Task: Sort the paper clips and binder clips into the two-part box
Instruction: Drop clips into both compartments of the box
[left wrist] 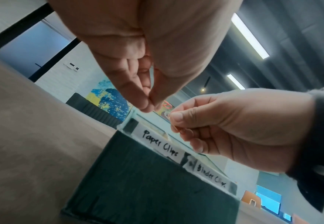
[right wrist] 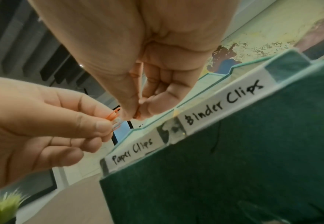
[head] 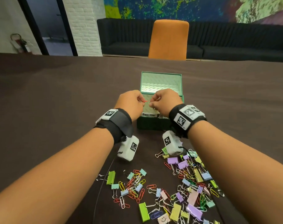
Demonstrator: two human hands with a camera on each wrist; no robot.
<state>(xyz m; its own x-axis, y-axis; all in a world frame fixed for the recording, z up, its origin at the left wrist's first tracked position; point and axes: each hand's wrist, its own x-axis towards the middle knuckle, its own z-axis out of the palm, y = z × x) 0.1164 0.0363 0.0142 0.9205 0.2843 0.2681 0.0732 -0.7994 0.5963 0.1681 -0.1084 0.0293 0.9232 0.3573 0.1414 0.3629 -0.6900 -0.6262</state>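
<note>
The green two-part box point(head: 150, 125) stands open on the table, its lid tilted back. The front rim carries the labels "Paper Clips" point(right wrist: 132, 150) on the left and "Binder Clips" point(right wrist: 224, 103) on the right. Both hands hover over the left part. My left hand point(head: 141, 101) pinches a red paper clip point(right wrist: 115, 114) with a pale clip against it. My right hand point(head: 151, 103) pinches a small clip that its fingertips mostly hide; it touches the left hand's clips. A mixed pile of coloured paper clips and binder clips point(head: 178, 188) lies near me on the table.
The brown table point(head: 56, 102) stretches wide on both sides of the box. An orange chair point(head: 169, 39) stands at the far edge. A thin black cable point(head: 103, 183) runs beside the pile. A fuzzy green thing point(right wrist: 1, 207) shows low in the right wrist view.
</note>
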